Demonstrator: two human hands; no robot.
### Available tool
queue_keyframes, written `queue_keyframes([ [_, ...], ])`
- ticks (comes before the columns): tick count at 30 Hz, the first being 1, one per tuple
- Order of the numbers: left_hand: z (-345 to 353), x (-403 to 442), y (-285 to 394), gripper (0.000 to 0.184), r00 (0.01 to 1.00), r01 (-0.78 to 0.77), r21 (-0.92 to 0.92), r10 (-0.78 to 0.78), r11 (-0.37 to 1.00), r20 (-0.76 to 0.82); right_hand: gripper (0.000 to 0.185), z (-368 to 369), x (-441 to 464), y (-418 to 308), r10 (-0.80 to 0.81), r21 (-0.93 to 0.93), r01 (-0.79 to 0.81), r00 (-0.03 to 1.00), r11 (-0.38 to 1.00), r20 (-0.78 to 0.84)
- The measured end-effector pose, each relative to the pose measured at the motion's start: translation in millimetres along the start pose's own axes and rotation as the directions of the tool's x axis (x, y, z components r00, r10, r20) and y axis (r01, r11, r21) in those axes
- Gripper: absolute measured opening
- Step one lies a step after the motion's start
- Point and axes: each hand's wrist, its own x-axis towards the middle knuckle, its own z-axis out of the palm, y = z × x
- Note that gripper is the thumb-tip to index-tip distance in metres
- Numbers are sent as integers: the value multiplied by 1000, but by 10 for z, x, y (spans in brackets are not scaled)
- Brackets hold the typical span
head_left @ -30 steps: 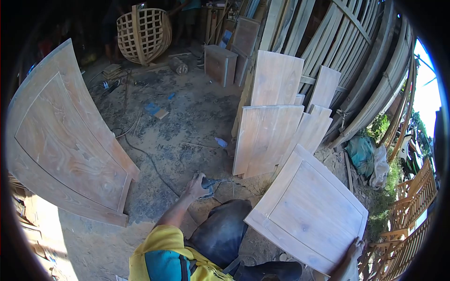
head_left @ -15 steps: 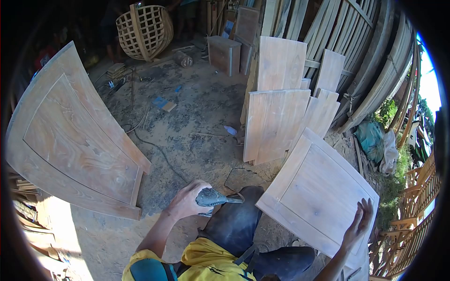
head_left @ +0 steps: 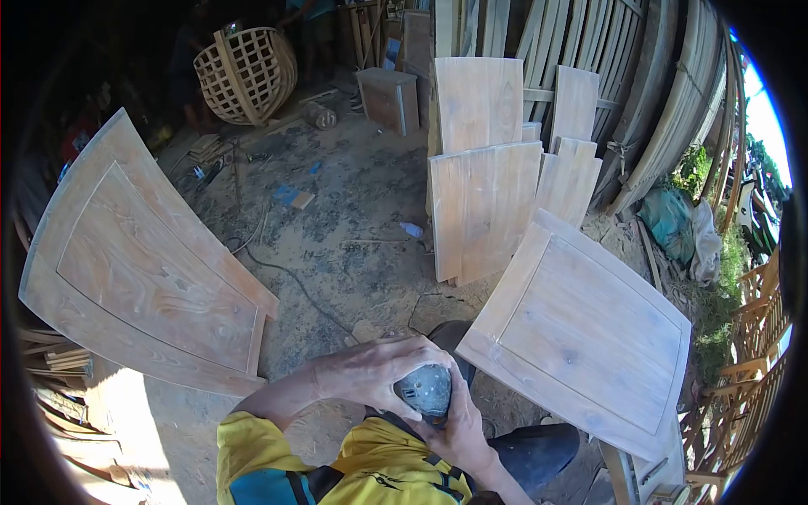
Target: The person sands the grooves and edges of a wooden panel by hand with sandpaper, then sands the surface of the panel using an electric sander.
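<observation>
A dusty grey-blue power sander (head_left: 425,391) is held up in front of my lap, its rounded end turned toward me. My left hand (head_left: 370,370) wraps over its left side, fingers curled around the body. Against its right side, my right hand (head_left: 461,419) grips it from below. The sander's pad is hidden from view. Just to the right, a pale framed wooden panel (head_left: 581,337) leans at a slant near my knee, apart from both hands.
A larger curved wooden panel (head_left: 160,261) stands at left. Several boards (head_left: 484,202) lean on a slatted stack behind. A cord (head_left: 295,282) crosses the dusty floor. A lattice basket-like frame (head_left: 244,76) and people stand at the back. Plastic bags (head_left: 669,223) lie right.
My right hand has left the framed panel and joined my left on the sander. The sander has moved slightly right and down and turned end-on toward me. The view has shifted a little.
</observation>
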Motion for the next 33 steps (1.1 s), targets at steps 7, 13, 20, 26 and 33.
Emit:
queue_keyframes([
  [7, 482, 407, 105, 77, 961, -276, -106, 272, 955, -50, 101, -361, -285, 162, 162, -4, -168, 955, 986, -247],
  [13, 832, 603, 350, 70, 857, -500, -87, 478, 862, -191, 106, -498, -691, 176, 136, 13, -149, 860, 989, -492],
  [20, 1301, 912, 664, 61, 880, -475, -303, 455, 826, -137, 112, -788, -1255, 69, 253, 30, -297, 751, 954, -610],
  [26, 1721, 1098, 786, 68, 927, -353, -383, 374, 854, -23, 103, -983, -1434, -134, 388, 152, -380, 686, 913, -615],
  [33, 1893, 1222, 855, 65, 917, -379, -483, 391, 789, -81, 92, -1183, -1421, -376, 465, 165, -473, 637, 866, -614],
])
